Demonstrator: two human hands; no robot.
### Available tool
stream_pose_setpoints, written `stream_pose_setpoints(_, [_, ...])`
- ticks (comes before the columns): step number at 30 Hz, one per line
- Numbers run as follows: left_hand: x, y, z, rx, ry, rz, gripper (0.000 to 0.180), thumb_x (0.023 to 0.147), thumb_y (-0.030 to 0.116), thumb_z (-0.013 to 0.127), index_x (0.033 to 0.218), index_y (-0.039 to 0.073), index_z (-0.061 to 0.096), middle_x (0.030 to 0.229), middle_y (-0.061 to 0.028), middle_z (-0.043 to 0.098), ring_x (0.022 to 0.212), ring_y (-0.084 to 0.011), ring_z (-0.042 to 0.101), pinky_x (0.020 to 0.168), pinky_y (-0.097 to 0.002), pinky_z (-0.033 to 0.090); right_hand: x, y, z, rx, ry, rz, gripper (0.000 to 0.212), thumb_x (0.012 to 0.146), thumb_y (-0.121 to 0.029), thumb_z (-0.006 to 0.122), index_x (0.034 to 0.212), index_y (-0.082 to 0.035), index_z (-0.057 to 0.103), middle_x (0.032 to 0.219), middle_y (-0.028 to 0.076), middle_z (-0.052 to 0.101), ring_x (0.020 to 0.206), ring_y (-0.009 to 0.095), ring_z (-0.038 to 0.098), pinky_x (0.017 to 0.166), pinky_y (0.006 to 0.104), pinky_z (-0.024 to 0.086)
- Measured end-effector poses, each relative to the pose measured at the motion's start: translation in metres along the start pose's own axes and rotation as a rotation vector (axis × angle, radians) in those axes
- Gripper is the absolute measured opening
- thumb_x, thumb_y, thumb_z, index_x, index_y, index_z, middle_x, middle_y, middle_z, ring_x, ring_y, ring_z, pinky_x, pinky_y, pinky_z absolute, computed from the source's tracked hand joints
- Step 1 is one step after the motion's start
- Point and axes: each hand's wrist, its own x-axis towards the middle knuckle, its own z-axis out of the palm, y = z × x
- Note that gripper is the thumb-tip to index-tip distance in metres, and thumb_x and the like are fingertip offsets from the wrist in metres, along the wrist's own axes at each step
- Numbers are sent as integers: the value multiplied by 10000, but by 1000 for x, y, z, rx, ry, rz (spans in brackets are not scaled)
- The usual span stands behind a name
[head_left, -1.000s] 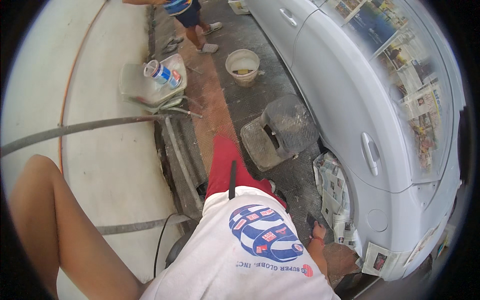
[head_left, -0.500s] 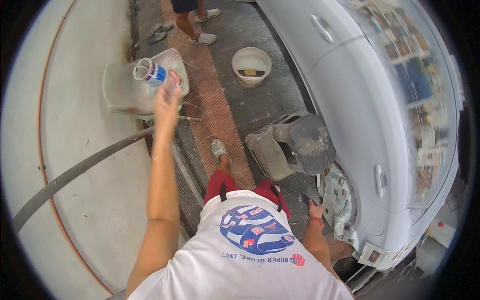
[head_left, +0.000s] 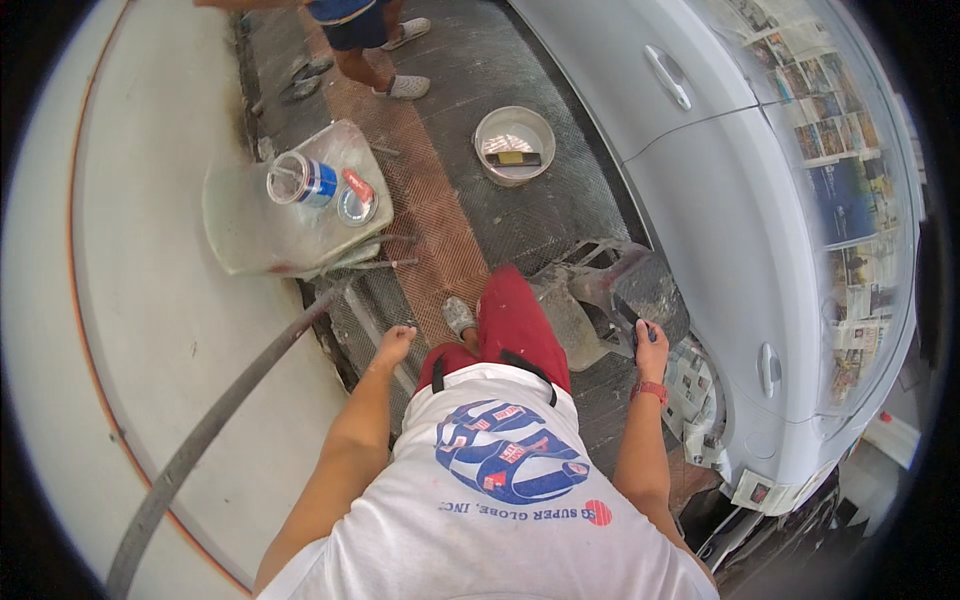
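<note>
My left hand hangs beside my red shorts, its fingers curled with nothing visible in them. In my right hand is a thin dark flat tool, partly hidden by the fingers; its exact kind is unclear. It is nearest to a dusty dark step stool. On the whitish plastic chair at left stand an open can with a blue band and something stick-like in it, and a round tin or jar with a small red tube lying at its top.
A pale grey car with newspaper-covered windows runs along the right. A white bucket holding a dark and yellow block stands ahead. Another person stands beyond the chair. A grey hose crosses by the left wall.
My left hand has drawn back from the chair, leaving the round tin and red tube there. My right hand has risen with the dark tool, and my leg has moved forward.
</note>
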Motion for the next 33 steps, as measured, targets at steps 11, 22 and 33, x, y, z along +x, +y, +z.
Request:
stream_pose_setpoints(11, [68, 172, -71, 58, 193, 47, 469, 1091, 328, 679, 1386, -37, 675, 1311, -162, 743, 1226, -260, 695, 1074, -389, 522, 140, -99, 109, 558, -53, 420, 406, 1021, -359, 787, 1232, -17, 726, 868, 42, 711, 669, 156, 662, 547, 316, 528])
stream_pose_setpoints(22, [208, 315, 42, 250, -18, 188, 463, 1071, 319, 692, 1396, -10, 679, 1311, -210, 736, 1197, -300, 719, 1064, -406, 536, 366, -152, 390, 59, -257, -89, 608, 962, -420, 811, 1448, -84, 667, 1292, 190, 738, 1107, 332, 728, 846, 433, 588])
stream_pose_setpoints(33, [457, 402, 211, 584, -212, 674, 389, 1011, 241, 708, 1319, 1, 702, 1300, -252, 709, 1233, -438, 669, 1086, -514, 524, 519, -138, 515, -287, 30, -201, 637, 943, -490, 786, 1415, -80, 663, 1348, 269, 703, 1262, 454, 668, 1074, 511, 532])
